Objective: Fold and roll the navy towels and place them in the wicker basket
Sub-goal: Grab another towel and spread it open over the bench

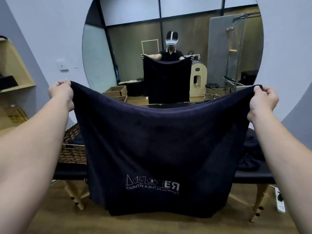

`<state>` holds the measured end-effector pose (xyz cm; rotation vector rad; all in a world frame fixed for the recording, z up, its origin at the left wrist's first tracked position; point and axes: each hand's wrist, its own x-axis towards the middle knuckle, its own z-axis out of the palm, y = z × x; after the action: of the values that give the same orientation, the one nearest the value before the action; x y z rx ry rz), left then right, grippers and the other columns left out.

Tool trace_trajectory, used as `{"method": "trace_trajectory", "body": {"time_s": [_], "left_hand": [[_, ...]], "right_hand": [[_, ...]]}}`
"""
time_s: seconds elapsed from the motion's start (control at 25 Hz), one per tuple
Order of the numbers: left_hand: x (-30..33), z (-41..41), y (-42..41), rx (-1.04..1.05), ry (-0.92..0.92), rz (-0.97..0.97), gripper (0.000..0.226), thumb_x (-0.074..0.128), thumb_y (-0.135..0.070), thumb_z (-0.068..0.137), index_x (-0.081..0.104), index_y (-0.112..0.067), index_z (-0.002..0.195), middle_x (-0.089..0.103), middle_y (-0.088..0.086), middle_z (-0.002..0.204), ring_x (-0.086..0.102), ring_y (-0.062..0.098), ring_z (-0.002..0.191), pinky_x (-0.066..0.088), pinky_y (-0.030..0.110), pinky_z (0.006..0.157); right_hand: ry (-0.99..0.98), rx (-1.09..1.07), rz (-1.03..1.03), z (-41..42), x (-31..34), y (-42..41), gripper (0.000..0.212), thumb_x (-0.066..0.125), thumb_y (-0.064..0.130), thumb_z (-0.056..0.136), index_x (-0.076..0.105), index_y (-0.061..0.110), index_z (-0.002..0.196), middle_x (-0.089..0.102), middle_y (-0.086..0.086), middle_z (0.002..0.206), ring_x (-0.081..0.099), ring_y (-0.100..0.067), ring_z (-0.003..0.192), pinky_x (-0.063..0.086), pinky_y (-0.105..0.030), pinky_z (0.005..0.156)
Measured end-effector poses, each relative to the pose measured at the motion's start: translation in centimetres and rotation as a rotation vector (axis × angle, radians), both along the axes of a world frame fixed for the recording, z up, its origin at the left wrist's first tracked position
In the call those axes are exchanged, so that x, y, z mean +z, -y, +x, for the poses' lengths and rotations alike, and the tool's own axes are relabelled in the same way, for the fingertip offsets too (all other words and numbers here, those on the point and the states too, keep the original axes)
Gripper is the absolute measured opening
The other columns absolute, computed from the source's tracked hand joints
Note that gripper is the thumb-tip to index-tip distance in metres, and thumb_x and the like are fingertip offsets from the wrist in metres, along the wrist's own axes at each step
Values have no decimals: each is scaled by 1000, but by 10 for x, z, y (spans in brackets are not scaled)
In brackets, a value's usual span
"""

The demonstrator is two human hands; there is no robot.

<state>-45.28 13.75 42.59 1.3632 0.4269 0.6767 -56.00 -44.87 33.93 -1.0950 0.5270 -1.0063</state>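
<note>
Currently left hand [61, 93] and right hand [263, 99] each grip a top corner of the towel [160, 141]; its mirrored logo reads "REFORM".

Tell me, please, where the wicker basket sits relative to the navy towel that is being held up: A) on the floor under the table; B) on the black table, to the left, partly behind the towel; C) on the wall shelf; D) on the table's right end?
B: the wicker basket stands on the black table, at left, its right part hidden behind the navy towel held up by both hands.
</note>
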Motion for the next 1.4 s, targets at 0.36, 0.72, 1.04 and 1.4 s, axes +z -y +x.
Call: {"method": "trace_trajectory", "body": {"time_s": [0.36, 0.72, 1.04, 1.4], "left_hand": [[-18, 33, 20, 32, 137, 71, 31, 67, -36, 93, 48, -25, 70, 51, -11, 73, 45, 6, 68, 43, 17, 70], [-123, 200, 42, 56, -80, 66, 22, 59, -27, 95, 53, -26, 74, 56, -11, 81, 54, 8, 80, 48, 17, 76], [-263, 480, 67, 68, -310, 216, 22, 60, -23, 98, 66, -22, 119, 59, -1, 112, 59, 15, 105, 46, 22, 92], [-409, 644, 60, -65, -725, 177, 11, 52, -26, 101, 64, -26, 101, 62, 0, 85, 54, 12, 51, 44, 30, 63]], "right_hand": [[-123, -83, -126, 45, -20, -1, 14, 48, 12, 92, 60, 17, 96, 57, 10, 83, 51, -2, 72, 42, -10, 67], [-280, -42, -53, 194, -108, 33, 25, 62, 13, 91, 74, 13, 113, 69, 6, 102, 61, -6, 91, 48, -15, 79], [-520, -30, -72, 455, -220, 70, 26, 66, 19, 95, 71, 19, 120, 66, 3, 111, 60, -10, 99, 45, -19, 85], [-761, 49, 73, 614, -361, 94, 23, 64, 16, 94, 68, 19, 117, 66, 4, 68, 59, -11, 57, 47, -22, 54]]}}
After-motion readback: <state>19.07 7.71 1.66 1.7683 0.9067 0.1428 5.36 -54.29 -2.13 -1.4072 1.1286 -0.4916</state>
